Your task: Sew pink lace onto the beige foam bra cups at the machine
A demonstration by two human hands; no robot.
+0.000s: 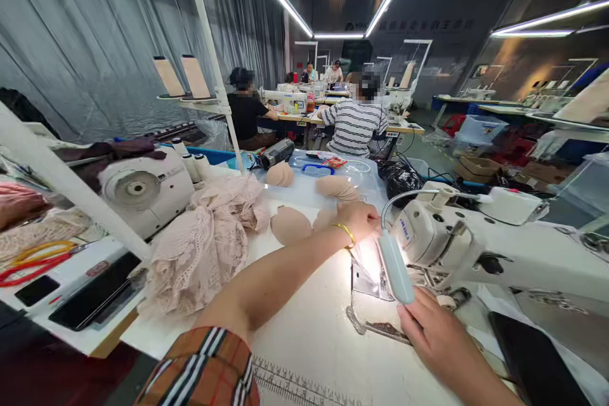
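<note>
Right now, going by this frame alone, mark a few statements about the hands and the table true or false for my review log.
1. The left hand reaches out to the foam cups on the far part of the table. True.
2. The right hand holds the scissors. False: it rests on the table beside the sewing machine; the scissors lie far to the left.
3. A gold bangle sits on the left wrist. True.
4. The lace pile lies under the machine's needle. False: it lies left of the left arm, apart from the machine.
5. The machine's lamp is off. False: it lights the table below it.
</note>
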